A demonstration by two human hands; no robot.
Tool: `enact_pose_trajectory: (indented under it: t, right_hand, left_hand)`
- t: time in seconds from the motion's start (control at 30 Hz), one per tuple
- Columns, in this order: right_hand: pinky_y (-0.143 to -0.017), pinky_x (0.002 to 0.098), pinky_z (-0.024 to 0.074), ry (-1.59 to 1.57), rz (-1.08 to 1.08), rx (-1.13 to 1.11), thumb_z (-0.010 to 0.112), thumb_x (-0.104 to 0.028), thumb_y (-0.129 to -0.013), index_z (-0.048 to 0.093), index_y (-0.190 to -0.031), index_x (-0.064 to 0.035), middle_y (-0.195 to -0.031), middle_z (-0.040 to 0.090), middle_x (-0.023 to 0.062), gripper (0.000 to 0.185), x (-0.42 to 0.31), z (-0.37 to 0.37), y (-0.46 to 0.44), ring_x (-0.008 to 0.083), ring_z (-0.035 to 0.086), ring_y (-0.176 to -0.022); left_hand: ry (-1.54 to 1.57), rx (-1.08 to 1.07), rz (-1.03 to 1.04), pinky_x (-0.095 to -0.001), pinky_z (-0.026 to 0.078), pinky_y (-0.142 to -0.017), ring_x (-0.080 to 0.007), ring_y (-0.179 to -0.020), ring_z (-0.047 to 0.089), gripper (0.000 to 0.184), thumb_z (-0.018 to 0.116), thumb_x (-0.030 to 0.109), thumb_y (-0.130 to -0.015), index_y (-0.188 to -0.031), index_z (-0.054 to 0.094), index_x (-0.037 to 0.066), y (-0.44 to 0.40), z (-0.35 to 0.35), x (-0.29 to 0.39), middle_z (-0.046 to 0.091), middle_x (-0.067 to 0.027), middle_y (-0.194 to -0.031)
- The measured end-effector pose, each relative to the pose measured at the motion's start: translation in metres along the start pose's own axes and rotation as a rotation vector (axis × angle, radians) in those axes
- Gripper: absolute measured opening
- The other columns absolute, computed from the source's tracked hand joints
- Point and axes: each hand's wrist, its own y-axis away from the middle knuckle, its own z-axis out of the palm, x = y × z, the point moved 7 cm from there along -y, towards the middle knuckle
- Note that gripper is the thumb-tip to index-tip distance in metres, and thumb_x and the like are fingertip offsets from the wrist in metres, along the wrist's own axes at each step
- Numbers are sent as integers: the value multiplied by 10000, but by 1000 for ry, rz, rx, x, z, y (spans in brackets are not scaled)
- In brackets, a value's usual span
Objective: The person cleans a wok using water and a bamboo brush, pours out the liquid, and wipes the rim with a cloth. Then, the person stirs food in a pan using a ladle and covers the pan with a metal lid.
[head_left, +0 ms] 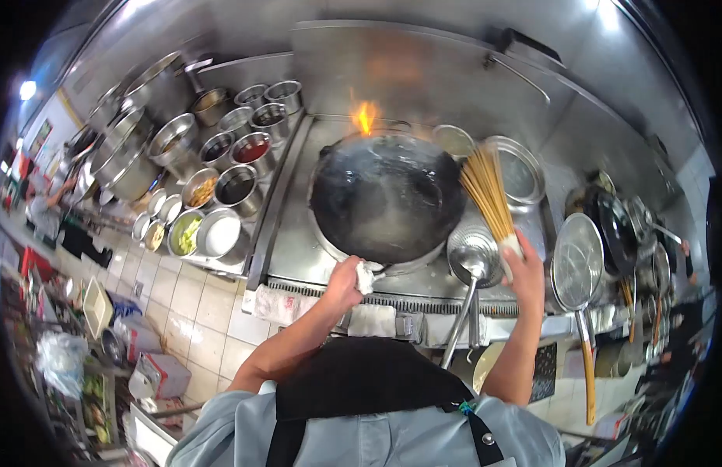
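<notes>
The left hand (345, 282) clutches a crumpled white cloth (366, 277) at the near edge of a large, round black metal wok (338, 194), ahead of and between both hands. The right hand (527, 272) grips a tan bamboo-strip brush (485, 191) by its white handle. The step seems to be steadying the wok, brush ready; moving either calls for avoiding the orange flame (365, 118) beyond.

Before me I see a steel back wall (435, 82), its metal blurred with soft reflections; to my left a floor (196, 321) of pale tiles, lined with darker joints, stretches away; a bright white lamp (27, 90) shines at the far left; a white glare (608, 14) shows at the upper right; at my far right stands a pale wall (698, 175).
</notes>
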Motion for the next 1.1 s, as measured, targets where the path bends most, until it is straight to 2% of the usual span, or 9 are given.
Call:
enact_pose_trajectory:
  t: [0.03,0.07,0.23,0.37,0.47,0.73,0.77,0.87,1.1]
  right_hand:
    - [-497,253,506,21,10,27,688,-171,-950,499,-1525,-36,-1049,706,63,621,3,-2,10,93,608,-712]
    - [-439,225,421,8,-45,100,688,-234,-950,520,-1526,-101,-913,679,24,615,8,-4,16,80,555,-585]
    - [-396,199,363,-4,-70,85,674,-227,-966,501,-1533,-87,-878,668,25,609,-12,-12,45,61,527,-508]
    - [-467,211,467,-23,-68,75,697,-210,-971,501,-1520,-33,-1022,686,44,609,-42,-9,74,56,565,-648]
    - [-385,184,342,-15,-133,97,680,-241,-978,484,-1546,-99,-860,658,33,617,-49,-7,91,52,530,-503]
    - [-394,186,344,-47,-182,153,726,-258,-957,494,-1535,-84,-889,669,38,646,-77,1,138,63,543,-520]
    - [-395,187,345,-45,-183,164,728,-258,-956,495,-1533,-81,-893,671,40,647,-80,3,143,65,543,-522]
    - [-406,188,357,-6,-184,167,734,-266,-954,502,-1526,-69,-895,671,43,648,-86,11,154,62,540,-537]
    - [-440,198,403,30,-210,135,742,-275,-953,516,-1504,-23,-901,661,34,646,-96,27,166,56,535,-582]
  left_hand:
    - [16,6,-30,-451,498,-613,-280,-785,657,119,518,162,-961,-949,615,96,5,-4,-1,672,-91,-885]
    - [32,8,-66,-445,482,-592,-276,-752,637,120,516,167,-962,-919,609,106,11,-6,-2,655,-83,-857]
    - [195,-53,-195,-411,468,-564,-267,-718,603,142,521,193,-968,-874,598,119,37,8,4,619,-70,-817]
    - [296,24,-243,-400,448,-524,-253,-620,569,110,524,180,-954,-893,592,117,51,10,9,595,-63,-770]
    - [325,-54,-277,-402,444,-524,-257,-631,582,129,515,197,-956,-887,587,115,56,10,14,630,-78,-790]
    - [436,-174,-370,-368,586,-624,-287,-768,652,194,574,217,-903,-955,633,39,48,-1,25,674,-168,-918]
    - [443,-190,-416,-376,590,-621,-291,-764,669,126,560,224,-935,-902,616,117,48,1,26,694,-116,-903]
    - [510,-212,-437,-381,598,-640,-290,-781,670,115,577,216,-923,-913,622,110,50,3,31,697,-121,-917]
    - [581,-330,-500,-309,547,-545,-275,-784,609,273,614,208,-867,-1038,631,-4,55,-14,24,651,-182,-968]
